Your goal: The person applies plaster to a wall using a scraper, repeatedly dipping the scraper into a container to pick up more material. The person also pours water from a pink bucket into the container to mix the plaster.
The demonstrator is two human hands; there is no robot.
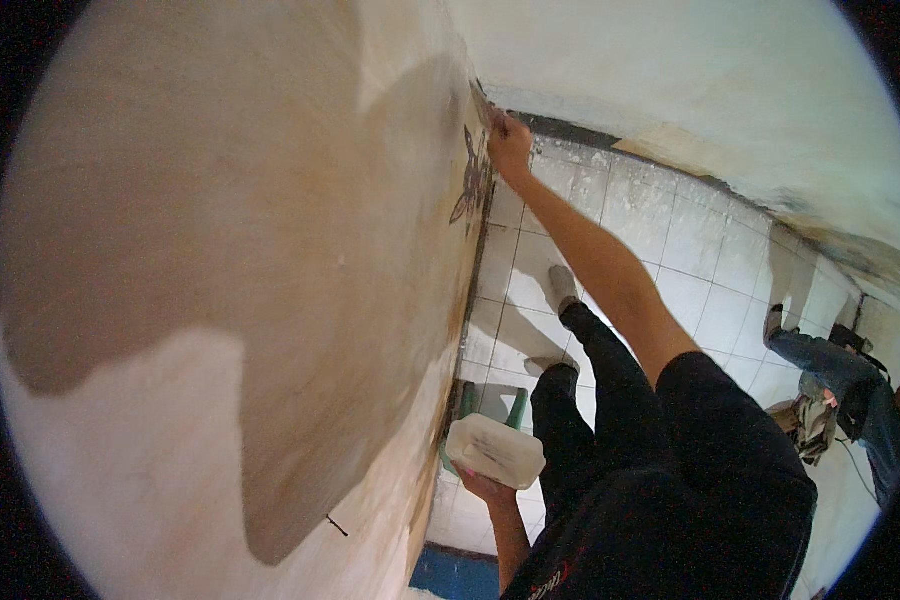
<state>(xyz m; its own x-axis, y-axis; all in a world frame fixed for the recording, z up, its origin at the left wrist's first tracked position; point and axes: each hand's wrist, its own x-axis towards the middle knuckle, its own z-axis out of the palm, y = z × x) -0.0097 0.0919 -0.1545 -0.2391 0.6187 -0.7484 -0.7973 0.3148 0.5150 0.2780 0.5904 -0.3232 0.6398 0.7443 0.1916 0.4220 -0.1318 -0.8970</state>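
My right hand (509, 145) is closed on a thin flat tool (484, 104), its tip against the stained beige wall (220, 200) at the corner where it meets a white wall (670, 70). Just below is a dark leaf-shaped mark (464, 183) on the beige wall. My left hand (480, 485) grips a pale, translucent rectangular plastic container (495, 450) from below, low beside the beige wall.
A green plastic object (517, 408) shows behind the container, on the speckled white-tiled floor (670, 220). At the right, another person's jeans-clad legs (820, 350) stretch near a crumpled bundle (815, 425) and a cable. A blue patch (450, 572) shows at the bottom.
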